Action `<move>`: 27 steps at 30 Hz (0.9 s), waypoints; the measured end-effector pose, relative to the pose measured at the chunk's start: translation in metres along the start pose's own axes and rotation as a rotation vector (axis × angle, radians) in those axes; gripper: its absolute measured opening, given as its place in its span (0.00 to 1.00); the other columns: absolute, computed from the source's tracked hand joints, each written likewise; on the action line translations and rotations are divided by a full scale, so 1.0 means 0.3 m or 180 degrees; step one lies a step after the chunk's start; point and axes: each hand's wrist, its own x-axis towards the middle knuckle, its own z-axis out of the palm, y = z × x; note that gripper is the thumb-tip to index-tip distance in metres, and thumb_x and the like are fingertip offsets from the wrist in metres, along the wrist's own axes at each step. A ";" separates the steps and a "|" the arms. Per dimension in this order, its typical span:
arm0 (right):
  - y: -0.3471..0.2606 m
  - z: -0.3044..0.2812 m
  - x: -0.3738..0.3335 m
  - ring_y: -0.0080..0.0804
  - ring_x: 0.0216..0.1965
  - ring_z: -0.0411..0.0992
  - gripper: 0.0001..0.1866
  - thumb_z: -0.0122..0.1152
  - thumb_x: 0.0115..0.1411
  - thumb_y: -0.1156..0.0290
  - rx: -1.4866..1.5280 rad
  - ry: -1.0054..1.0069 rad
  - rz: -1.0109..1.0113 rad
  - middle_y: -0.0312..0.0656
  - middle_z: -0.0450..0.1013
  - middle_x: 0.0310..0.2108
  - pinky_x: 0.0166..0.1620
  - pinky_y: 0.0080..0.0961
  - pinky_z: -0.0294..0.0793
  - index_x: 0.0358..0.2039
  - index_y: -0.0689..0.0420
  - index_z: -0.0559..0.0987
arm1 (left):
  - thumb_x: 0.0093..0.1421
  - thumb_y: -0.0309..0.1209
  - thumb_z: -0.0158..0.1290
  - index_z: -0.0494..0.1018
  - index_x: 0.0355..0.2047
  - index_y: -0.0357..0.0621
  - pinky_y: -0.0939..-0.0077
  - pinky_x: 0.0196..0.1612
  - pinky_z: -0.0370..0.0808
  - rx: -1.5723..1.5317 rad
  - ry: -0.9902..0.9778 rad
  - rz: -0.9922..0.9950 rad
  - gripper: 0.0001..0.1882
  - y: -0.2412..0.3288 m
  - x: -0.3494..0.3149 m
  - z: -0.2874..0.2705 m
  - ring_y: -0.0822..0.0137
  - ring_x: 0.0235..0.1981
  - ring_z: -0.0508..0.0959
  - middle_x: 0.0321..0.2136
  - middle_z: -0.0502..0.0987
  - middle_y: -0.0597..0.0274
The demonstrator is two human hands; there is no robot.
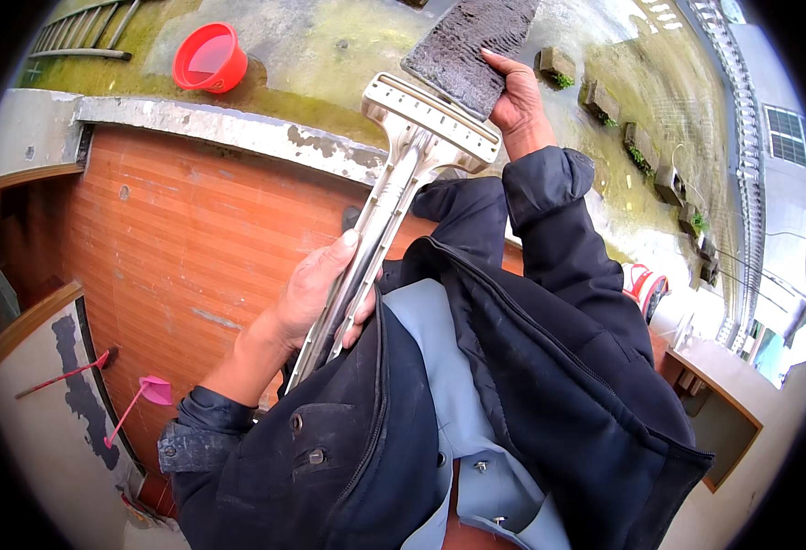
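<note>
My left hand is closed round the long shaft of a silver, T-shaped metal tool. Its wide crossbar, dotted with slots and holes, points away from me, while the shaft's near end rests close to my jacket. My right hand grips the near right edge of a dark grey, rough-textured rectangular slab, thumb on top and the other fingers mostly hidden beneath. The slab sits just beyond the crossbar and overlaps it in view; I cannot tell whether they touch.
Beyond a worn white ledge lies mossy wet concrete with a red bucket of water and a ladder. Concrete blocks line the right. A pink dustpan and a red-handled brush are at lower left, beside orange flooring.
</note>
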 end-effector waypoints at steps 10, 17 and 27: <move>0.026 -0.002 0.051 0.56 0.46 0.74 0.16 0.50 0.60 0.81 -0.0483 0.0616 0.0182 0.61 0.71 0.45 0.53 0.56 0.75 0.49 0.73 0.68 | 0.70 0.53 0.32 0.68 0.38 0.40 0.74 0.08 0.68 -0.0525 -0.0073 -0.0338 0.27 0.018 0.038 0.030 0.64 0.06 0.68 0.13 0.68 0.57; 0.041 0.011 0.083 0.56 0.45 0.74 0.15 0.50 0.60 0.82 -0.0535 0.0503 0.0233 0.60 0.71 0.45 0.52 0.56 0.76 0.48 0.72 0.68 | 0.70 0.54 0.32 0.69 0.38 0.40 0.74 0.08 0.68 -0.0738 -0.0152 -0.0295 0.28 0.001 0.023 0.028 0.65 0.06 0.68 0.13 0.68 0.57; 0.046 0.039 0.066 0.56 0.44 0.75 0.14 0.51 0.61 0.80 -0.0514 0.0511 0.0137 0.60 0.73 0.44 0.52 0.55 0.76 0.47 0.72 0.69 | 0.69 0.54 0.36 0.69 0.35 0.39 0.76 0.09 0.69 -0.0242 0.0209 -0.0063 0.27 0.018 -0.006 0.046 0.67 0.06 0.68 0.12 0.68 0.58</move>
